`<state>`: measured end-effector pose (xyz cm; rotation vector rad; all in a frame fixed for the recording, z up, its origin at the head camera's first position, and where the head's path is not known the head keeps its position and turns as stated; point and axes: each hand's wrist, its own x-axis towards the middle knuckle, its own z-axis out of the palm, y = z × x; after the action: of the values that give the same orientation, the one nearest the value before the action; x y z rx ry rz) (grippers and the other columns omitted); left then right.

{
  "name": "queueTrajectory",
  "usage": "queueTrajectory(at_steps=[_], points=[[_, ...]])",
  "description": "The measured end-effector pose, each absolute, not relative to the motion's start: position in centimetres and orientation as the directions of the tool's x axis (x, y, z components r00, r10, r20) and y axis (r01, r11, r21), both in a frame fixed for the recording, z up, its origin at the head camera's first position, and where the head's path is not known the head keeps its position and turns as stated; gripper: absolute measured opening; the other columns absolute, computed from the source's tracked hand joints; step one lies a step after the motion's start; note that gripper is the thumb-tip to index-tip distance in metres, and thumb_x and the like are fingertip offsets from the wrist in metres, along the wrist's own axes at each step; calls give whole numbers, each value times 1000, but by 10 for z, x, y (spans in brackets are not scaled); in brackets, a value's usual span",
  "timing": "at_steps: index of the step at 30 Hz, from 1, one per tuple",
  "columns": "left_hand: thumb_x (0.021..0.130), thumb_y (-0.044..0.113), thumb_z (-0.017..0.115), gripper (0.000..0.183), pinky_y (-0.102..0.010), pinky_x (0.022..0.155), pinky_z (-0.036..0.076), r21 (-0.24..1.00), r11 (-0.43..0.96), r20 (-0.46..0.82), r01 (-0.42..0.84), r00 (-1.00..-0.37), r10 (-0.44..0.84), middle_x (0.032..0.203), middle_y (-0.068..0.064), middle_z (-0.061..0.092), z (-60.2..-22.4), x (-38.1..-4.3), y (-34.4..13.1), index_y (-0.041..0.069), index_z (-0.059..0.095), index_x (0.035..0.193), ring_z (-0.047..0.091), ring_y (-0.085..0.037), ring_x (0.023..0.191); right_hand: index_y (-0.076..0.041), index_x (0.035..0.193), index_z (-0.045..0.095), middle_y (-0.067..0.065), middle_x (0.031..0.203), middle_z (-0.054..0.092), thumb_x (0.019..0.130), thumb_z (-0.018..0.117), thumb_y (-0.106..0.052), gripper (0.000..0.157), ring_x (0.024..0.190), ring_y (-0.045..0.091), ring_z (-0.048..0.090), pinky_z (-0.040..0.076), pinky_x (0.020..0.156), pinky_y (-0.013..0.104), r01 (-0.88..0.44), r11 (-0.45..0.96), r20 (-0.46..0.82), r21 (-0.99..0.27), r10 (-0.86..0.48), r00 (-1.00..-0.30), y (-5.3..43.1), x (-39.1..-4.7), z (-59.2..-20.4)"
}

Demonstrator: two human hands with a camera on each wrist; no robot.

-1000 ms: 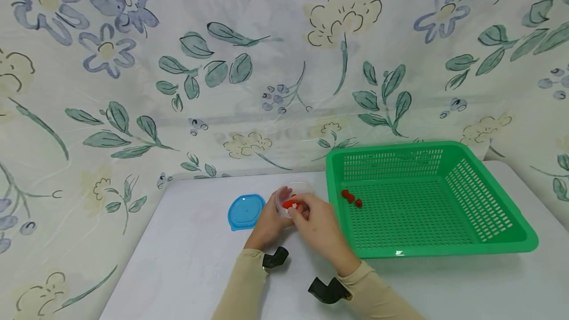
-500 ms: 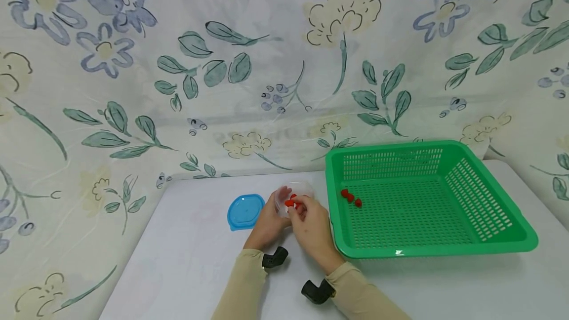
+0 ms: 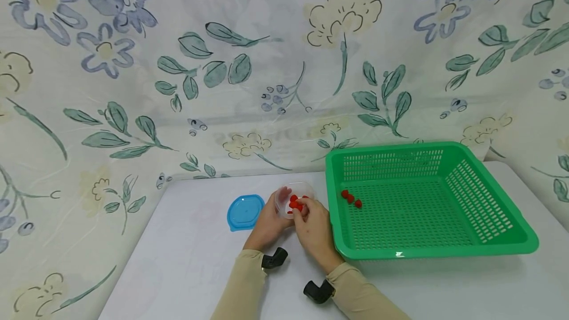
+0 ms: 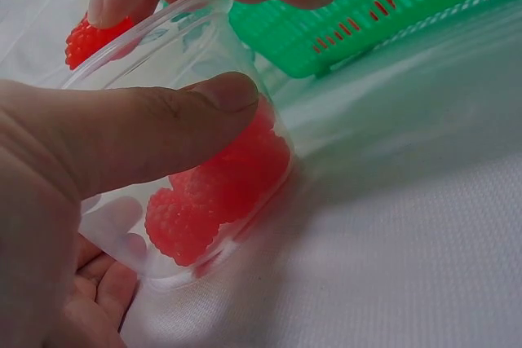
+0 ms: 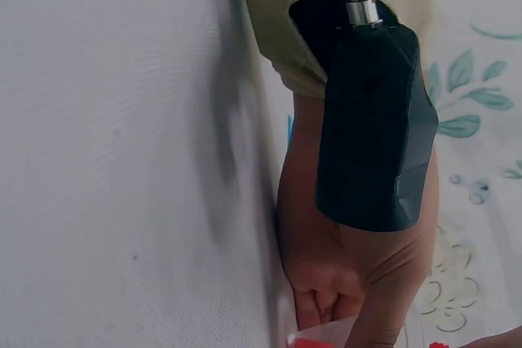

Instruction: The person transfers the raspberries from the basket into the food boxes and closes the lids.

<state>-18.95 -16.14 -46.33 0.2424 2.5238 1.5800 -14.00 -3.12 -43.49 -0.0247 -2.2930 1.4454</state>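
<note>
My left hand [image 3: 268,223] grips a small clear plastic tub [image 3: 297,187], tilted over the table. In the left wrist view its thumb [image 4: 163,132] lies along the tub's wall, and several red raspberries [image 4: 183,226] show through the plastic at the bottom. My right hand [image 3: 314,228] is at the tub's mouth, with a raspberry [image 4: 81,42] pinched at its fingertips, by the rim. The right wrist view shows mainly the left forearm's sleeve [image 5: 269,22] and the back of the left hand [image 5: 326,254]; most of the right hand is out of that frame.
A blue lid [image 3: 245,212] lies on the white table [image 3: 191,251] left of the hands. To the right stands a large green basket [image 3: 413,250] with 3 raspberries [image 3: 350,198] near its left side. Flowered cloth [image 3: 284,63] hangs behind. Black camera mounts [image 3: 317,292] stick out from both wrists.
My right hand and forearm have shifted left, and the fingers have drawn back slightly at the tub's mouth. More raspberries show in the tub. The left hand and basket stay nearly still.
</note>
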Motion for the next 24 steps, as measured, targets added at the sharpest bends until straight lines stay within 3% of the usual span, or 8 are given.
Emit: queueTrajectory(at_steps=[16,24], points=[[79,9,83,87,-54,113,36,900,432,-50,49,-975,215,151,-9,48,-465,-189,-162,6,37,152,40,-32,142,5,97,72,0,71,51,83,73,5,14,64,12,47,43,57,24,-219,436,344,-873,230,-910,-31,-141,-439],[80,8,81,85,-54,114,35,907,418,-51,46,-974,219,152,-8,48,-465,-189,-163,7,36,153,39,-31,142,1,99,73,0,73,55,85,75,-1,14,66,13,51,48,59,25,-209,451,327,-868,200,-924,-33,-135,-430]])
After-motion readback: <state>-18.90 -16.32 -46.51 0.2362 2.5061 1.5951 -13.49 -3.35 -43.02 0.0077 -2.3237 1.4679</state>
